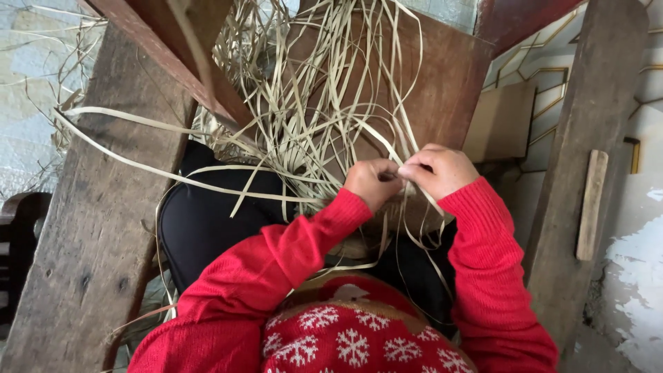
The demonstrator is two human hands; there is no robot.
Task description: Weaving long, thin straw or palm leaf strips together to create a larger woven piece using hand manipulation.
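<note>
Straw strips (311,117), pinched by closed left hand (371,181), right hand (442,169)

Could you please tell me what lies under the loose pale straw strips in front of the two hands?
Under the straw strips a brown wooden board shows, and lower left a black-clad lap. The left hand and right hand pinch strips together; what sits beneath the hands is covered.

Brown wooden board (442,83) carries loose pale straw strips (311,117); strips spill onto the black-clad lap (207,214).
</note>
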